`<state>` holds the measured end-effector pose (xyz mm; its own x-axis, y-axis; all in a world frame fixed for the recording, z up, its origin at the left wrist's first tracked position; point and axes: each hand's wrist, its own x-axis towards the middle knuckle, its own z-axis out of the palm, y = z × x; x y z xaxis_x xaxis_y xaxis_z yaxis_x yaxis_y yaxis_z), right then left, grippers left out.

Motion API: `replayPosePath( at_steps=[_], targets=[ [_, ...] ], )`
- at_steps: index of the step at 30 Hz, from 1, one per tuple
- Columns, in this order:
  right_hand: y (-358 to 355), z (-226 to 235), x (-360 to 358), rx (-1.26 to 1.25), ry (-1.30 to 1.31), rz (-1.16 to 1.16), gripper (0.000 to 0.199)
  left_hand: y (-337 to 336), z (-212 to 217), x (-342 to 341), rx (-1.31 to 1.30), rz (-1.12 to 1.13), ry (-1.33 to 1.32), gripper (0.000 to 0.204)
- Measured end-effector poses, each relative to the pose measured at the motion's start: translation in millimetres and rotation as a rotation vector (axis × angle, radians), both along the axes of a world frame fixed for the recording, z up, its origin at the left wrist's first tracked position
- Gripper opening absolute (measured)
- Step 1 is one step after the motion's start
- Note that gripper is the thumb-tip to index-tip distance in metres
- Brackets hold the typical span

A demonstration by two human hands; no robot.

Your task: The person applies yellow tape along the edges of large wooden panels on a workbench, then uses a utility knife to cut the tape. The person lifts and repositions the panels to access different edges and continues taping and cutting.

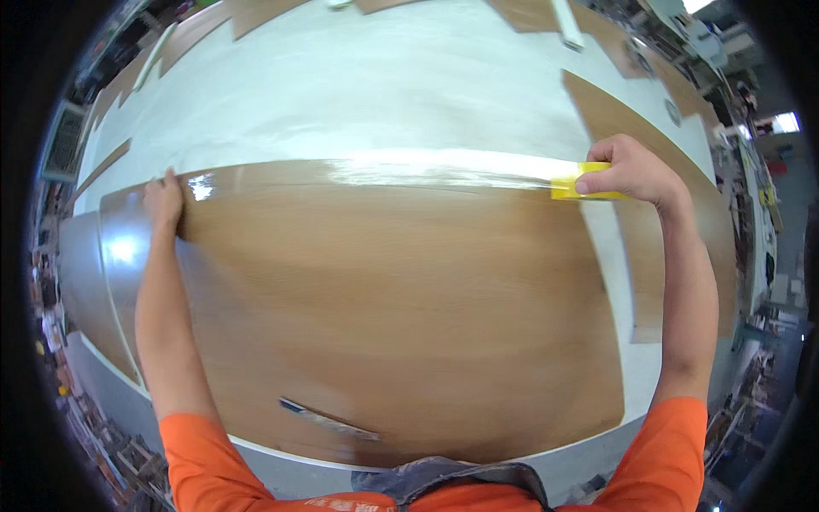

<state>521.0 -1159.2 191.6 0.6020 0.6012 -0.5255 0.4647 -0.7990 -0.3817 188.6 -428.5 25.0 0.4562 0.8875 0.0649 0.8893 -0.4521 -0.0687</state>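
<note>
A large wood-grain brown panel point(401, 316) lies in front of me. Along its far edge runs a shiny strip of clear tape point(444, 171). Near that edge's right end, my right hand point(636, 175) grips a yellow roll of tape point(565, 188), thumb on the near side, with the strip running left from it. My left hand point(162, 203) rests at the panel's far left, beside a glossy patch, its fingers pointing away and slightly blurred. Close to the near edge lies a slim cutter knife point(328, 420), apart from both hands.
Under the panel is a white table surface point(367, 94). Another brown panel point(653, 256) lies to the right, and a glossy panel point(81, 273) to the left. More brown pieces point(264, 13) and a pale strip point(567, 26) lie at the far side. Cluttered shelving surrounds the table.
</note>
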Motion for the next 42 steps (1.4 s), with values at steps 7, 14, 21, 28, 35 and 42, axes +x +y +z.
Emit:
replayPosePath(
  at_steps=[7, 14, 21, 28, 35, 42],
  targets=[
    [-122.1, 0.9, 35.3, -0.393, -0.188, -0.125, 0.053, -120.6, 18.8, 109.1, -0.133, -0.613, -0.238, 0.054],
    [-101.1, -14.1, 26.3, -0.609, -0.230, -0.062, 0.037, -493.7, 87.8, 288.7, -0.746, -1.100, 0.038, 0.036],
    [-92.2, -42.4, 14.4, -0.606, -0.359, -0.024, 0.028, -603.2, 54.5, 337.4, -1.015, -1.530, 0.209, 0.037],
    [-81.8, -46.0, 8.9, -0.668, -0.381, -0.013, 0.018, -605.4, 41.2, 339.9, -0.986, -1.653, 0.244, 0.037],
    [-75.9, -43.1, 6.8, -0.696, -0.374, 0.022, 0.017, -607.8, 42.7, 334.4, -0.868, -1.667, 0.230, 0.036],
    [-70.8, -44.1, 4.6, -0.683, -0.353, 0.028, 0.016, -604.3, 44.2, 335.7, -0.913, -1.688, 0.218, 0.038]
  ],
)
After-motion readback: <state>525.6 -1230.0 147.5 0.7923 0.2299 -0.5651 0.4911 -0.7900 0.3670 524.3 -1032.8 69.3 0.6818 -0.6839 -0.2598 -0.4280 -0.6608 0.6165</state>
